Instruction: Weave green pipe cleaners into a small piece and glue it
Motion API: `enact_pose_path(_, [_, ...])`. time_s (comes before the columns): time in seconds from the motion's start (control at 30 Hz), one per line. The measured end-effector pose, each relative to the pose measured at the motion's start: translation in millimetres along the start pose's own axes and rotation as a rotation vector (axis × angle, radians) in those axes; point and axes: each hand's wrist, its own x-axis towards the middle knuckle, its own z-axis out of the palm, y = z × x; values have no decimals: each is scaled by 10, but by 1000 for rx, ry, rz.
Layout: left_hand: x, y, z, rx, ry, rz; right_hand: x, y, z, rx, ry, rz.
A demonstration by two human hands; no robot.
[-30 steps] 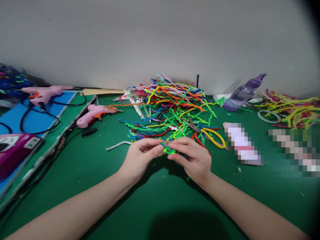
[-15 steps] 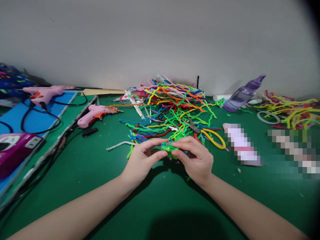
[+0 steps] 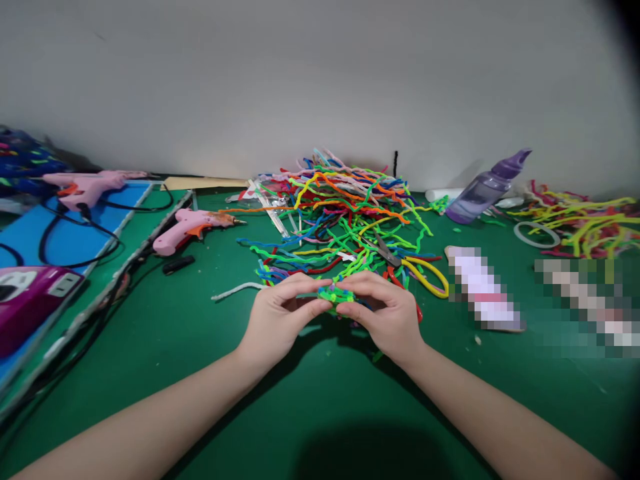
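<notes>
Between my two hands is a small green and blue bundle of bent pipe cleaners [image 3: 336, 294]. My left hand [image 3: 283, 320] pinches its left side between thumb and fingers. On the other side, my right hand [image 3: 385, 317] grips it the same way. Just behind the hands lies a big heap of coloured pipe cleaners [image 3: 350, 193], its nearest strands partly hidden by my fingers. Scissors with yellow handles [image 3: 425, 275] rest open on the heap's right edge. A red handle [image 3: 419, 312] shows beside my right hand. A white pipe cleaner [image 3: 237, 289] lies left of my left hand.
At left are two pink glue guns [image 3: 187, 231] with black cords and a purple power socket box [image 3: 37, 303] on a blue board [image 3: 25, 230]. A purple bottle [image 3: 483, 190], a pale ring [image 3: 537, 235], more pipe cleaners [image 3: 590, 220] and a blurred-out flat object [image 3: 485, 290] are at right.
Both hands have shifted slightly left with the bundle still pinched between them. The bundle has turned a little, and more of the red handle shows beside my right hand.
</notes>
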Motion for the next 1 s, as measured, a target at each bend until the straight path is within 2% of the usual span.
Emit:
enact_pose_path(0.27, [9, 3, -35, 102, -27, 125, -1, 25, 7, -11, 21, -100])
enact_pose_path(0.43, [9, 5, -8, -36, -58, 46, -47, -9, 23, -118, 60, -184])
enact_pose_path(0.6, [8, -1, -4, -115, -74, -23, -59, -25, 29, -182, 40, -292])
enact_pose_path(0.77, [-1, 1, 1, -117, -90, -45, -68, -34, 41, -197, 64, -302])
enact_pose_path(1.0, [-18, -20, 29, -228, -101, -109, -65, -23, 43, -198, 72, -320])
